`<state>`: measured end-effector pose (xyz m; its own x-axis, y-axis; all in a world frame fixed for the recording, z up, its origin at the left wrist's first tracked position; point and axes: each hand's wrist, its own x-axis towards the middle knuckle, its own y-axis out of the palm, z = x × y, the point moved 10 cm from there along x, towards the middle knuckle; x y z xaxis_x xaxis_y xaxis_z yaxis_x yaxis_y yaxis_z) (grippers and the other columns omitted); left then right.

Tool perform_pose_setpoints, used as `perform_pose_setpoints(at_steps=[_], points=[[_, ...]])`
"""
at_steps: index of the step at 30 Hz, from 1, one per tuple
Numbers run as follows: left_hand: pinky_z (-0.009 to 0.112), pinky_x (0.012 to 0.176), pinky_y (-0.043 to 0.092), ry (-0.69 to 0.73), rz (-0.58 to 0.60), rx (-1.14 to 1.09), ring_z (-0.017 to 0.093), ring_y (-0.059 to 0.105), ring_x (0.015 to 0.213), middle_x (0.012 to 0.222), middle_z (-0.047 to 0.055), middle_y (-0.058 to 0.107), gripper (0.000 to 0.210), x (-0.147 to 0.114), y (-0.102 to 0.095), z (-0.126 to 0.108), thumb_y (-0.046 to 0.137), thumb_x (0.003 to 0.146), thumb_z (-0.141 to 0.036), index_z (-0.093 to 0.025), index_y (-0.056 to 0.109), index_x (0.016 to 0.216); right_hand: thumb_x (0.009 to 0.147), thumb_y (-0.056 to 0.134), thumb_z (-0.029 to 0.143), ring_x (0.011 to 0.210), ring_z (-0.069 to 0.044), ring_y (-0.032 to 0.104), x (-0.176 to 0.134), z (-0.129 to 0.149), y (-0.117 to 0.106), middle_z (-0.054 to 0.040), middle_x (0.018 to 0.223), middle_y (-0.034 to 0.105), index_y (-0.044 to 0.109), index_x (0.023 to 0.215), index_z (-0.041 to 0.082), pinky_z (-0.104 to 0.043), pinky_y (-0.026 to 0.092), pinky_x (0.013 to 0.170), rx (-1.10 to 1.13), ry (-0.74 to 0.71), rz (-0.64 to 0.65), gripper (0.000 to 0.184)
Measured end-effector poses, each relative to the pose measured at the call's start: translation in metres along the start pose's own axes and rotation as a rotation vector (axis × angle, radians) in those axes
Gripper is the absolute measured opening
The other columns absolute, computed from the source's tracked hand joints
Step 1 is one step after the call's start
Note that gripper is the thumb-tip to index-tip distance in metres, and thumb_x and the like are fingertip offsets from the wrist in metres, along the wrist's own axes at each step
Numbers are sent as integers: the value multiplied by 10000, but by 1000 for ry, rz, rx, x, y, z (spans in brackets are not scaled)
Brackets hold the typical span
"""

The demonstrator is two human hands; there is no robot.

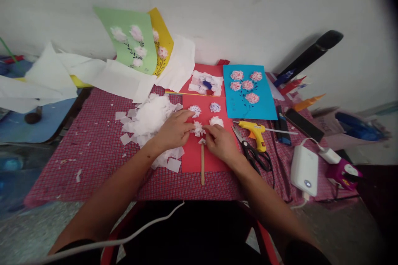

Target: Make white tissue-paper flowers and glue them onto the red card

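Note:
A red card sheet (192,161) lies on the cloth. My left hand (175,130) reaches over its left side, fingers stretched and apart, the tips at the left edge of a white tissue-paper flower (198,129). From the right, my right hand (221,144) pinches at that flower's right edge, its other fingers curled; what lies between the fingertips is partly hidden. Above are a dotted white flower (195,110) and a purple-tinted flower (215,107); another white flower (217,121) sits to the right. Below, a wooden craft stick (202,165) lies upright on the card, a paper scrap (202,141) at its top.
Left of the card is a pile of cut white tissue squares (152,116). A yellow glue gun (255,132), black-handled scissors (256,155) and white power bank (304,169) lie right. Behind stand a blue flower card (231,103), green card (124,56) and stained tissue (197,85).

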<state>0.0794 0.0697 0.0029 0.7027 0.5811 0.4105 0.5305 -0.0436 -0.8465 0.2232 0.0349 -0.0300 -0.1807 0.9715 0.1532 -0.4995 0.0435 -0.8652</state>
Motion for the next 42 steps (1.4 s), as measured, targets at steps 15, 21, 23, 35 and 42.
perform_pose_setpoints(at_steps=[15, 21, 23, 35, 42], points=[[396, 846, 548, -93, 157, 29, 246, 663, 918, 926, 76, 704, 189, 1, -5, 15, 541, 957, -245, -200, 720, 919, 1061, 509, 279, 888, -238, 733, -65, 21, -31, -96, 1032, 768, 739, 1130, 201, -344, 518, 788, -59, 28, 203, 253], [463, 918, 566, -84, 338, 67, 306, 660, 1033, 1113, 126, 692, 281, -28, 3, -15, 697, 924, -405, -177, 749, 1079, 1049, 534, 227, 905, -215, 727, -105, 22, -9, -90, 1072, 754, 730, 1144, 207, -323, 552, 836, 42, 17, 78, 219], [502, 1021, 547, -108, 318, 87, 335, 640, 1172, 1270, 155, 661, 333, -43, 1, -24, 712, 926, -402, -178, 733, 1173, 1036, 545, 204, 918, -220, 727, -112, 22, -10, -90, 1035, 749, 735, 1110, 198, -328, 558, 859, 62, -5, -16, 204], [554, 1168, 482, -141, 200, 144, 355, 564, 1377, 1447, 170, 604, 172, -85, -13, -28, 593, 942, -206, -182, 757, 987, 1019, 559, 181, 891, -212, 725, -123, 24, -13, -80, 995, 761, 738, 1069, 207, -320, 562, 823, 54, -56, -177, 188], [563, 1147, 493, -125, 172, 169, 370, 590, 1343, 1448, 190, 605, 196, -84, -25, -28, 608, 962, -285, -178, 760, 1024, 1022, 561, 184, 860, -211, 721, -121, 26, -15, -71, 961, 758, 741, 1042, 206, -317, 549, 790, 46, -64, -186, 182]])
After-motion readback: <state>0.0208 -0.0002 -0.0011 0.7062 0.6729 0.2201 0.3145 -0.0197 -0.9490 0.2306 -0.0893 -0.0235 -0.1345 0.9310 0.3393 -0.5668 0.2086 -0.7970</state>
